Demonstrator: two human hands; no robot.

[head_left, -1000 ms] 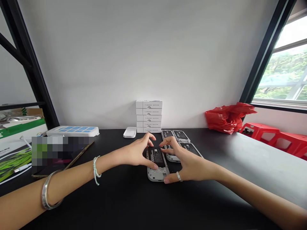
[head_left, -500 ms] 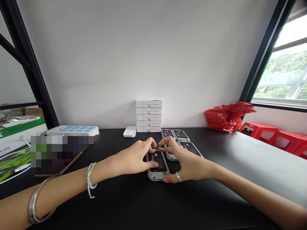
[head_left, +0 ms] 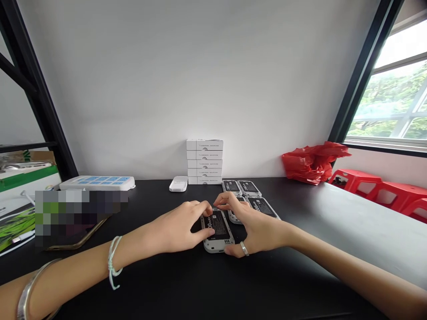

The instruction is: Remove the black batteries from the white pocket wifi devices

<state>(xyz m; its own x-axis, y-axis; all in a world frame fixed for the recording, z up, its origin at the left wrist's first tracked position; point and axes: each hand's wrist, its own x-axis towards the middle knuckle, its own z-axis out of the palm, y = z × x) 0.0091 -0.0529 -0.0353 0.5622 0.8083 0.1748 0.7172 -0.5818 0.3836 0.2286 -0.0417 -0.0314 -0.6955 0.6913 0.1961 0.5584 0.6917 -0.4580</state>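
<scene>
A white rounded device (head_left: 218, 246) lies flat on the black table with its back uncovered and a black battery (head_left: 220, 227) marked mAh in it. My left hand (head_left: 180, 224) is at its left side, thumb on the battery and bent fingers at the far left corner. The thumb of my right hand (head_left: 253, 224) presses the near right corner, while its curled fingers reach over to the far end. Each hand grips the device between thumb and fingers. Beyond my right hand lie several similar devices (head_left: 262, 206) with batteries showing, one partly hidden by that hand.
Several white boxes (head_left: 205, 162) are stacked against the wall, beside a small pile of white covers (head_left: 179, 183). On the left are a white power strip (head_left: 98, 182) and a blurred-out phone (head_left: 76, 242). A red plastic bag (head_left: 310, 162) sits at the back right, near red stools (head_left: 362, 181).
My left hand has drawn back slightly toward the left and its fingertips are farther from the right hand's fingers. The view has shifted a little. The device stays in place.
</scene>
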